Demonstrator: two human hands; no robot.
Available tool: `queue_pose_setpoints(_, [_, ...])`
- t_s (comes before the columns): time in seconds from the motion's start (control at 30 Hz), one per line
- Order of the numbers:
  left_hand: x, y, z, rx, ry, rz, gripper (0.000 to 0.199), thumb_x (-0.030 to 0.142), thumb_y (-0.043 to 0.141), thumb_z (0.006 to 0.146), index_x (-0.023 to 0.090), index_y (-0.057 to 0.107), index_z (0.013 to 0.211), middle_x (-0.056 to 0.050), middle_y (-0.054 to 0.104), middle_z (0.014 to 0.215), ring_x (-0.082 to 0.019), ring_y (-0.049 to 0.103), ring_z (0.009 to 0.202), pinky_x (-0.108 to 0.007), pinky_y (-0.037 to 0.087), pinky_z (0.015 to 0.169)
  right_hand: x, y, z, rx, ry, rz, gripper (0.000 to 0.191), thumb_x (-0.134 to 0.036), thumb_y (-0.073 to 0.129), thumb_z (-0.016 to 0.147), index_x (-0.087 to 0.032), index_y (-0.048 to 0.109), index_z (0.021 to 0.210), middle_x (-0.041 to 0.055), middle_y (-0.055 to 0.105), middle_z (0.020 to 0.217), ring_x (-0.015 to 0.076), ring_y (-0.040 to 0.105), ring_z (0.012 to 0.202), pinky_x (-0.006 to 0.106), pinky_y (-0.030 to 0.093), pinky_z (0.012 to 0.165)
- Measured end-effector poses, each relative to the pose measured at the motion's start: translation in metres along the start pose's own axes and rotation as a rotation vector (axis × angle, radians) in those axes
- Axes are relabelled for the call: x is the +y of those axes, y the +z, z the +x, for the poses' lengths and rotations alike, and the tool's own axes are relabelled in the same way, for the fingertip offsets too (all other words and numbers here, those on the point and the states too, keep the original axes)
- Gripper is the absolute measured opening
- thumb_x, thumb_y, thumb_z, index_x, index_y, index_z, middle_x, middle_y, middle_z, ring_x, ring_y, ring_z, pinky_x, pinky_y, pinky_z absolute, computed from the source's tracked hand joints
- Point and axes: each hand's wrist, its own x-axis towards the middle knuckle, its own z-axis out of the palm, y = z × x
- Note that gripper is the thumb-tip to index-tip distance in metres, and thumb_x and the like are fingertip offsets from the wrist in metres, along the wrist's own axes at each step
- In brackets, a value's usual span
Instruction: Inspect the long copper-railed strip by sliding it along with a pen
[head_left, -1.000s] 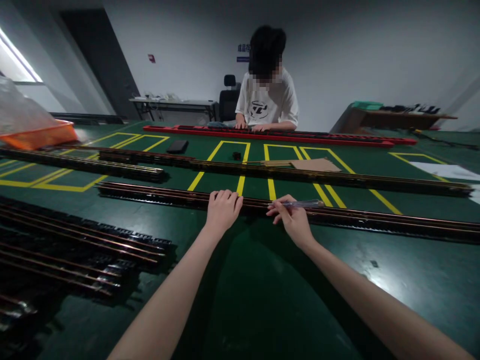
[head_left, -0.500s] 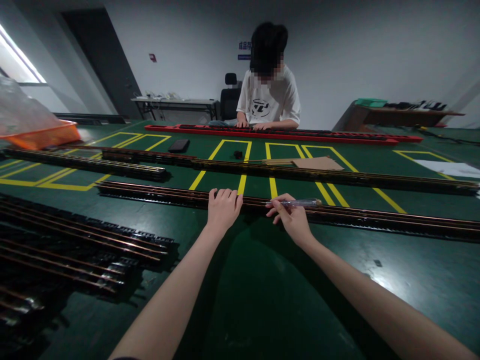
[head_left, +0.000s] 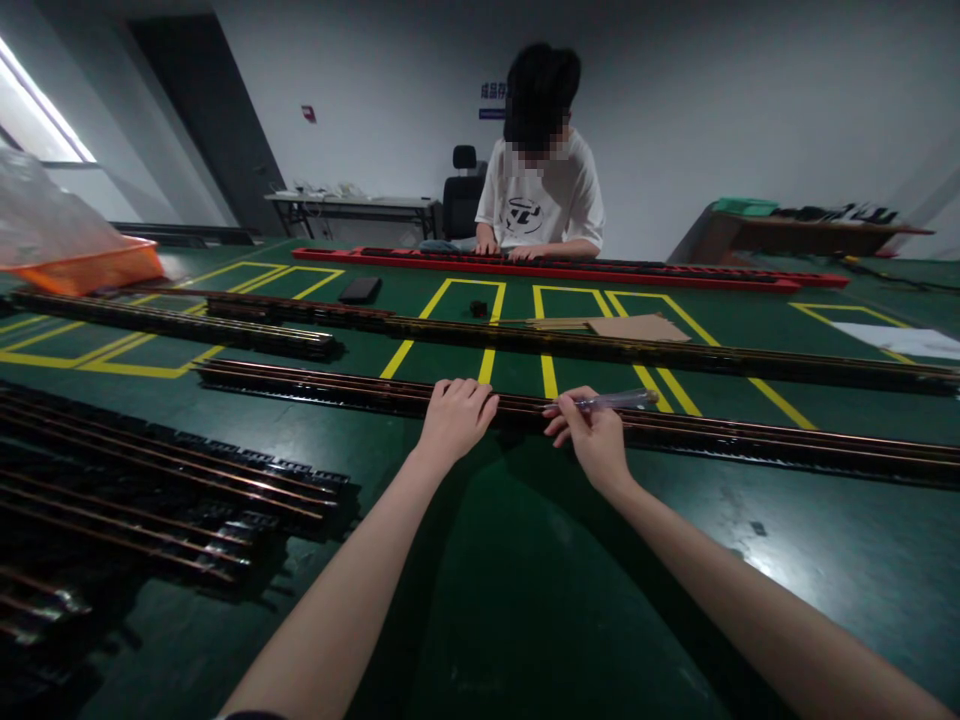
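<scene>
A long black rail (head_left: 720,438) with copper-coloured strips along it lies across the green table in front of me. My left hand (head_left: 456,418) is on the rail, its fingers bent over the far edge and gripping it. To the right, my right hand (head_left: 596,435) is closed around what looks like a screwdriver (head_left: 619,399) with a clear handle. The tool lies nearly level, its thin end pointing left to the rail between my hands. Whether its tip touches the rail cannot be made out.
More black rails (head_left: 187,460) are piled at the left. Another long rail (head_left: 675,352) lies farther back, near cardboard (head_left: 641,328) and a dark flat object (head_left: 360,290). An orange basket (head_left: 90,270) stands far left. Opposite, a person (head_left: 540,190) has both hands at a red tray (head_left: 637,272).
Both my hands have slid a little to the right along the rail. The clear-handled tool has moved right with my right hand.
</scene>
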Motion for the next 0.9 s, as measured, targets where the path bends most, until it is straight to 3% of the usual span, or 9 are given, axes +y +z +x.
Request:
queue_pose_setpoints(0.4, [0.0006, -0.0005, 0.0004, -0.003, -0.028, -0.006, 0.040, 0.033, 0.030, 0.098, 0.017, 0.066, 0.101, -0.008, 0.069, 0.102, -0.022, 0.060, 0.095, -0.039, 0.037, 0.088, -0.0014, -0.0037, 0.0016, -0.085, 0.000, 0.025, 0.028, -0.046, 0.059, 0.083, -0.018, 0.056, 0.080, 0.0037, 0.067, 0.072, 0.0135, 0.064, 0.055, 0.021, 0.050, 0.040])
queue_pose_setpoints(0.63, [0.0011, -0.0002, 0.0000, 0.047, -0.113, 0.056, 0.042, 0.034, 0.028, 0.098, 0.017, 0.066, 0.094, -0.009, 0.069, 0.094, -0.023, 0.060, 0.089, -0.041, 0.035, 0.087, -0.0076, -0.0002, 0.0004, -0.167, -0.002, 0.018, 0.029, -0.047, 0.060, 0.081, -0.018, 0.058, 0.079, 0.0058, 0.068, 0.077, 0.0151, 0.066, 0.059, 0.022, 0.049, 0.040])
queue_pose_setpoints(0.9, [-0.0002, 0.0000, -0.0008, 0.047, -0.105, 0.091, 0.042, 0.033, 0.028, 0.097, 0.017, 0.066, 0.093, -0.009, 0.069, 0.094, -0.024, 0.059, 0.089, -0.042, 0.034, 0.087, -0.0064, 0.0016, 0.0016, -0.162, 0.001, 0.017, 0.029, -0.046, 0.060, 0.081, -0.018, 0.058, 0.080, 0.0055, 0.068, 0.077, 0.0143, 0.065, 0.057, 0.021, 0.048, 0.040])
